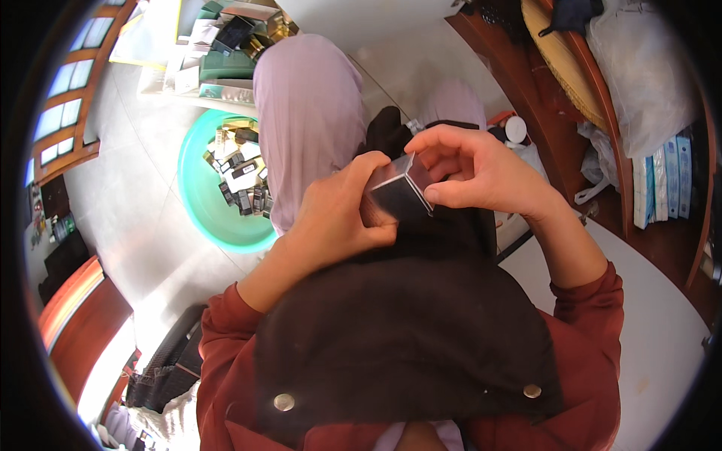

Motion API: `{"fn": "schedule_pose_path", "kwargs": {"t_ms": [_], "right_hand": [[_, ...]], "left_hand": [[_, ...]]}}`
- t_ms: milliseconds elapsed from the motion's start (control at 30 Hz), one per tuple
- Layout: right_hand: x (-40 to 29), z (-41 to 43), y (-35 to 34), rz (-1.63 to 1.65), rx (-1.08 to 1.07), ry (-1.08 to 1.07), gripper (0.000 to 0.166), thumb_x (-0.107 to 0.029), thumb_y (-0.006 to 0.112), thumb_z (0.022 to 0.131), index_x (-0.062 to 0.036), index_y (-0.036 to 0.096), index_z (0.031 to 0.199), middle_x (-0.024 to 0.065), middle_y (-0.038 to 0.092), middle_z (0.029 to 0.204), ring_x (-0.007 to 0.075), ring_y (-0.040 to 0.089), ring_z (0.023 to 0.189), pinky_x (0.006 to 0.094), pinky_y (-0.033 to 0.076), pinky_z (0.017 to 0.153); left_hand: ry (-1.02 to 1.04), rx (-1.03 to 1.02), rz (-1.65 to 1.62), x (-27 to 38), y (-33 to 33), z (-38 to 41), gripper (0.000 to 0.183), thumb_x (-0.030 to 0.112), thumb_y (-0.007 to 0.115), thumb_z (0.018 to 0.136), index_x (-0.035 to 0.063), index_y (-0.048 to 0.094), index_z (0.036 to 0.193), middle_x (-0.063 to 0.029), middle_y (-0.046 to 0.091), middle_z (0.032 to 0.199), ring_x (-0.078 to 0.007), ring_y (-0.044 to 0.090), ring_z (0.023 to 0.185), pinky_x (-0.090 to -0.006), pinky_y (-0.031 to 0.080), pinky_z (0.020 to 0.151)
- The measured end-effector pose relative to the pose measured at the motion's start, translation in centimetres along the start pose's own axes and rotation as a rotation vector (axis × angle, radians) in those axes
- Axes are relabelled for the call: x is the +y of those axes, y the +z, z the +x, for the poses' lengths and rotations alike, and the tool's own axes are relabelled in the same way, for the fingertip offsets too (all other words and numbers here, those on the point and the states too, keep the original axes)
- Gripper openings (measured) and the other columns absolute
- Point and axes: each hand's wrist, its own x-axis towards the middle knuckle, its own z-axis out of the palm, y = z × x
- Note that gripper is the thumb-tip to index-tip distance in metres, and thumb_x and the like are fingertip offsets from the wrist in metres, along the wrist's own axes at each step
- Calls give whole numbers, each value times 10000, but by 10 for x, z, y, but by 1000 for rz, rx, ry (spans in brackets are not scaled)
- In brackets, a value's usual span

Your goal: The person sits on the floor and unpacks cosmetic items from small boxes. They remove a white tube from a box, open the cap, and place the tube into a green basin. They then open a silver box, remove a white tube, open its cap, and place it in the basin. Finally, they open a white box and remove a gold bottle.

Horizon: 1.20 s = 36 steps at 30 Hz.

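Observation:
Above my lap is a small dark carton box (398, 198) with glossy faces and pale edges at its right end. My left hand (333, 206) grips the box from the left, thumb below and index finger along the top. At the right end, my right hand (479, 175) has its index fingertip on the upper corner and its thumb on the lower edge. That end seems to have a flap or rim standing up. My palms and fingers hide part of the box, and whether anything is inside cannot be seen.
A turquoise plastic basin (194, 211) on the tiled floor holds several small cartons (243, 169), partly behind my knee. Beyond it stands a white container (163, 84) of larger boxes (228, 65). Wooden shelving (612, 169) with plastic bags (643, 79) is on the right.

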Motion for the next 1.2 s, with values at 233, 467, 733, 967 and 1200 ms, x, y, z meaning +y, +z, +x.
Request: {"fn": "schedule_pose_path", "kwargs": {"t_ms": [233,467,733,967,1200], "right_hand": [[17,-7,5,-145,93,57,426,17,589,716,7,481,1128,79,574,959,124,584,866,242,499,730],[33,-20,13,-151,105,46,475,32,577,717,27,439,1172,105,580,984,146,592,885,261,502,748],[59,-36,40,-347,314,-268,465,-23,564,696,20,451,1145,212,573,944,354,585,849,369,472,742],[77,-48,39,-454,429,-283,439,108,404,700,10,526,1110,131,588,964,162,600,723,269,485,646],[42,-35,24,-389,557,-550,229,105,391,707,-13,562,803,107,587,942,174,547,735,273,453,627]], "left_hand": [[170,62,309,3,19,11,548,153,741,570,58,543,1072,-98,561,986,-292,597,835,-374,498,648],[267,-18,345,-2,26,11,571,147,733,536,46,556,1070,-83,558,941,-258,590,776,-347,498,616],[379,-150,444,7,23,10,639,169,710,480,32,568,1088,-75,551,920,-238,573,726,-327,491,603],[399,-120,323,4,22,3,644,165,712,495,30,562,1107,-93,561,938,-246,580,759,-331,492,619],[235,6,-6,9,5,8,562,96,749,544,52,571,1075,-105,560,931,-270,576,802,-324,481,700]]}}
